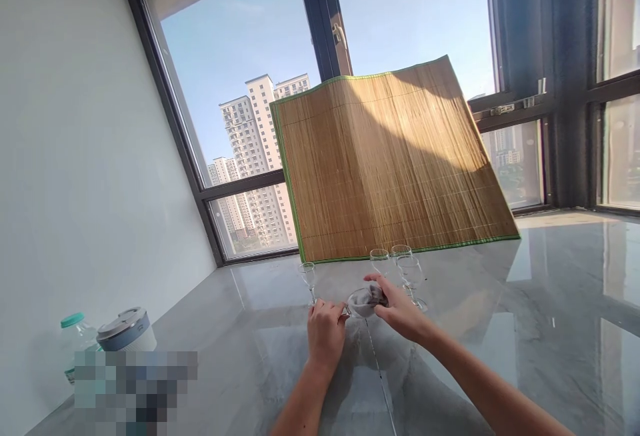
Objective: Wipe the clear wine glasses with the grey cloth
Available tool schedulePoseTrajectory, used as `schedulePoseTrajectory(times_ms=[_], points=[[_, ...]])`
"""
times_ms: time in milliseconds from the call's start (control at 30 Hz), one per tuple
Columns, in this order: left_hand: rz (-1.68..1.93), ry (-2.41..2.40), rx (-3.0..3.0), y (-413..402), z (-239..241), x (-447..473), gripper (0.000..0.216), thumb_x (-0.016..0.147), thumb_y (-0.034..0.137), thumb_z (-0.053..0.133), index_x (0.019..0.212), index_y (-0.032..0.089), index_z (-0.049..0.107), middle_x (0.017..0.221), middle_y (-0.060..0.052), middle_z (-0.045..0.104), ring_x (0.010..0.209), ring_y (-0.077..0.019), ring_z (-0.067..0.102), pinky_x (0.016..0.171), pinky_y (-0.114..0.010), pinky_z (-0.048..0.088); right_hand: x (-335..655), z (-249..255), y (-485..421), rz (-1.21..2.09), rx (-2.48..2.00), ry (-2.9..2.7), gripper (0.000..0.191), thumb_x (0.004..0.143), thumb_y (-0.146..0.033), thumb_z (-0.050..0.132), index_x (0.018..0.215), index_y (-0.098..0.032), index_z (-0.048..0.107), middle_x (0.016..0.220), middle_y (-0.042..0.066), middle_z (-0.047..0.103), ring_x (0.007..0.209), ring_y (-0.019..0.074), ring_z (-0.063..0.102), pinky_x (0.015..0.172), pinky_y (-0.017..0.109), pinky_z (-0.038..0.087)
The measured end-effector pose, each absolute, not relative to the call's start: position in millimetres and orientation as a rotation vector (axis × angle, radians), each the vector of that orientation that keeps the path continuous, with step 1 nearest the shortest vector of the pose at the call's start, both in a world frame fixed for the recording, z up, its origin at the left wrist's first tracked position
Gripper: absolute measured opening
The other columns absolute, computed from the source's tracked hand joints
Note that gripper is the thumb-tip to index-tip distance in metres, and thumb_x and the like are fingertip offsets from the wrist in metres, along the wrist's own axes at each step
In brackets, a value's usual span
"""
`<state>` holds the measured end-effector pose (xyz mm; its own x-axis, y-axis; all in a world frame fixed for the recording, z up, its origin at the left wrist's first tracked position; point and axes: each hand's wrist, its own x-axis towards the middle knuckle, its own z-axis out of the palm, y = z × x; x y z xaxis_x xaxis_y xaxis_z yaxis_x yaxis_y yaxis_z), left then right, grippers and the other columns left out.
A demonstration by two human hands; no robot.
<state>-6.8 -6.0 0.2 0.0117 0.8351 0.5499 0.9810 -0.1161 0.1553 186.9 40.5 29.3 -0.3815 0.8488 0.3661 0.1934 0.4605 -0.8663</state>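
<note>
A clear stemmed glass [356, 304] lies tilted on its side between my hands, its bowl toward the right. My left hand [326, 331] is closed around the stem end. At the bowl, my right hand [400, 308] pinches a crumpled grey cloth [374, 295] that is pushed against or into the glass; which of the two I cannot tell. Just beyond my left hand stands a small stemmed glass [308, 275]. Behind my right hand are more clear glasses, one nearer [411, 273] and another farther left [379, 261], standing upright and partly hidden.
A bamboo mat [390, 169] with green edging leans against the window behind the glasses. On the left by the wall stand a lidded cup [127, 331] and a clear bottle with a green cap [73, 320]. The glossy grey marble surface [225, 369] reflects the window.
</note>
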Motion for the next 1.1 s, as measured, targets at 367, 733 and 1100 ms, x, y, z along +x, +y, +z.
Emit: schedulePoseTrajectory(times_ms=[367,733,1100], points=[[-0.919,-1.827,-2.027,-10.4,4.6,-9.4,0.027,0.090,0.015,0.055,0.103,0.027,0.075,0.083,-0.003,0.069,0.090,-0.0240,0.057,0.080,-0.032,0.040,190.8,35.3,37.7,1.182,-0.670,-1.765,0.050,0.067,-0.016,0.048,0.117,-0.022,0.054,0.077,-0.003,0.056,0.072,0.0154,0.055,0.066,0.027,0.041],[-1.028,-1.888,-2.038,-4.6,2.3,-9.0,0.023,0.090,0.019,0.055,0.091,0.029,0.076,0.076,-0.002,0.068,0.084,-0.0216,0.057,0.079,-0.029,0.039,184.6,28.6,45.0,1.243,-0.615,-1.548,0.040,0.074,-0.027,0.053,0.114,-0.021,0.052,0.074,-0.003,0.059,0.064,0.0134,0.050,0.059,0.026,0.035],[-2.131,-2.152,-2.191,15.8,-7.7,-7.9,0.051,0.087,0.062,0.054,0.100,0.016,0.069,0.070,0.000,0.058,0.065,-0.0150,0.053,0.064,-0.026,0.040,176.4,18.0,52.0,0.868,-0.752,-1.388,0.037,0.082,-0.034,0.052,0.116,-0.021,0.047,0.086,0.005,0.066,0.075,0.0209,0.059,0.069,0.033,0.048]])
